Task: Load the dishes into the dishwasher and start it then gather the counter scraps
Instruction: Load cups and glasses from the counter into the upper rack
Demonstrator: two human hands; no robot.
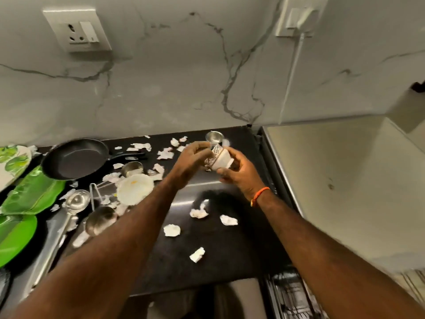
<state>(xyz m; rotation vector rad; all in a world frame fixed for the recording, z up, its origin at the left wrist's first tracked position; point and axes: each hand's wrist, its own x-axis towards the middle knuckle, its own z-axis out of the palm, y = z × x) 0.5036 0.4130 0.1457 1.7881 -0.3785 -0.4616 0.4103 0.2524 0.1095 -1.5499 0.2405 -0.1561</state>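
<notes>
- Dishes, head view: most are sitting unloaded on the dark stone counter (207, 254) — a black non-stick frying pan (74, 158), a soiled white round plate (135, 188), green leaf-shaped plates (32, 192), a steel ladle (77, 201), a small steel bowl (131, 168), a steel tumbler (214, 138) at the back.
- Dishwasher (292, 295): a dark rack is showing at the lower edge, right of the counter; whether anything is sitting in it cannot be told. Loading is judged barely under way; starting is not yet done.
- Scraps: white crumpled paper scraps (199, 212) are lying scattered over the counter, ungathered.
- Cup: a small white cup with dark patterning (218, 158) is being held above the counter, tilted, between both hands.
- Left hand (193, 161): fingers are curling round the cup's left side, arm reaching forward.
- Right hand (239, 173): fingers are wrapping the cup's right side and underside; an orange thread band (259, 195) is circling the wrist.
</notes>
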